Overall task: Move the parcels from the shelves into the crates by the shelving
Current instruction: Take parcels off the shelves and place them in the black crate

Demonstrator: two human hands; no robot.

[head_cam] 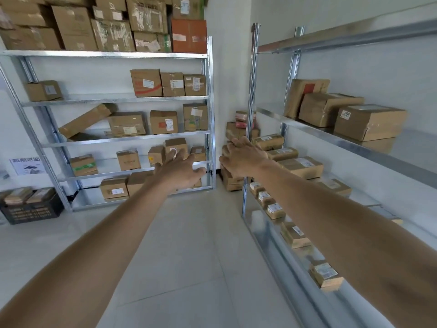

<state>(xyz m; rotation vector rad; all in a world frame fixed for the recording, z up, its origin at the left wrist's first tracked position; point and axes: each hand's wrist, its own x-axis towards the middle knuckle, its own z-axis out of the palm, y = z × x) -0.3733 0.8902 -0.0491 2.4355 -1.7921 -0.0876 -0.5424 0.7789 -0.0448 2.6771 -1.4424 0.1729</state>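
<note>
Both my arms stretch forward over the floor with empty hands. My left hand [178, 170] is open, fingers spread, in front of the lower shelves of the far metal shelving [118, 100], which carries many brown cardboard parcels [163, 121]. My right hand [243, 159] is open too, held before a stack of parcels [234, 179] in the corner. A black crate [33, 210] with two parcels in it stands on the floor left of that shelving. The right shelving [307, 124] also holds parcels [369, 121].
Large boxes [106, 24] are piled on top of the far shelving. Small labelled parcels [295, 234] line the bottom shelf on the right. A pale tiled floor [184, 256] runs between the two shelf units. A printed sheet [26, 165] hangs on the left wall.
</note>
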